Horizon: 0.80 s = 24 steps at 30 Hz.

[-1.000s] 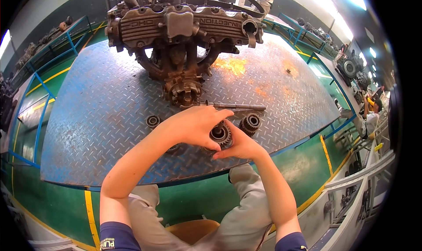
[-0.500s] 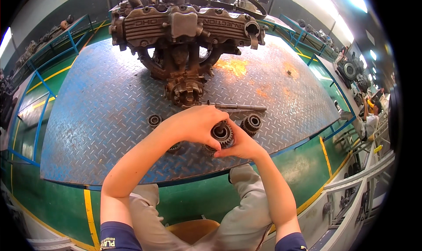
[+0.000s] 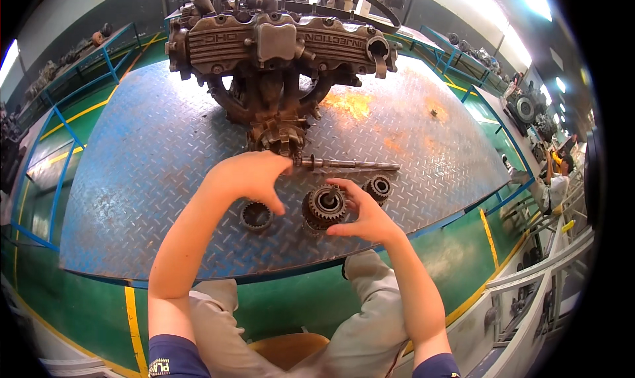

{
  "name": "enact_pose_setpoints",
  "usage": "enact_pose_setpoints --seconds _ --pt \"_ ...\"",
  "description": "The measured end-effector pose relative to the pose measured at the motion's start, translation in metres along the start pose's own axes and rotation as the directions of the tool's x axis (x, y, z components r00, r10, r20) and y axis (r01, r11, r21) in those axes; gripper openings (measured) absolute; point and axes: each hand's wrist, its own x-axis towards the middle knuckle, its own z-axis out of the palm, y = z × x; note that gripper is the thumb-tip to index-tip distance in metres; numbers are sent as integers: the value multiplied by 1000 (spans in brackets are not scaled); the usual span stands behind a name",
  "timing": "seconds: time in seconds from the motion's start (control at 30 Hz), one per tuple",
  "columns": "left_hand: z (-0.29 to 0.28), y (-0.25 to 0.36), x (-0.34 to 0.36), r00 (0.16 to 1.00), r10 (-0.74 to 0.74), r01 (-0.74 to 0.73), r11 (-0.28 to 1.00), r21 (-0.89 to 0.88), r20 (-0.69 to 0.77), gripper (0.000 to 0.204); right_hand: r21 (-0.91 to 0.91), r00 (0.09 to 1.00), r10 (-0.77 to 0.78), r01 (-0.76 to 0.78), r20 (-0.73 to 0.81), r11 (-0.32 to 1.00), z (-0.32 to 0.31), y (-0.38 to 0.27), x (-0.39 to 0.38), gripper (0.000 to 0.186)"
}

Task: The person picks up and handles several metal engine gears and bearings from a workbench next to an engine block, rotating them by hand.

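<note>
A stacked metal gear assembly [image 3: 322, 211] with a toothed rim and hollow centre stands on the steel tabletop. My right hand [image 3: 365, 218] curves around its right side, fingers and thumb apart; whether the fingertips touch the gears, I cannot tell. My left hand [image 3: 251, 176] hovers to the left with thumb and fingers spread, holding nothing. Just below it sits a toothed metal ring [image 3: 245, 218]. Beyond my right hand is a smaller gear [image 3: 378, 187]. A long metal shaft [image 3: 357, 165] lies crosswise behind the gears, its left end near my left fingertips.
A large rusty engine assembly [image 3: 278, 41] takes up the far middle of the diamond-plate tabletop [image 3: 145, 179]. Blue-framed benches [image 3: 109, 57] with metal parts line both sides. A person [image 3: 559, 179] is at the far right. Grey metal rails [image 3: 549, 259] run along the right.
My left hand has come off the gear assembly and moved left, uncovering the toothed ring's opening. My right hand has loosened and shifted slightly right, leaving the assembly in view.
</note>
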Motion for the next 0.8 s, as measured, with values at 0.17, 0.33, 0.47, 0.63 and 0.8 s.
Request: enact_pose_setpoints --seconds 0.17,0.33,0.47,0.63,0.8 --pt "24 -13 7 918 -266 240 963 123 295 80 -56 1000 3 -5 -31 998 -2 -6 -3 89" --pt "47 -16 4 895 -287 247 956 156 342 71 -17 996 -64 63 -57 998 2 -2 0 84" --pt "53 -15 3 933 -262 197 945 260 247 63 -68 996 -50 44 -77 997 3 -7 -1 80" --pt "57 -5 13 880 -321 195 916 351 350 49 -102 996 -28 19 -81 995 8 -13 0 80" --pt "55 -11 18 869 -315 199 928 315 381 47 -79 997 -45 39 -69 996 8 -5 3 81"
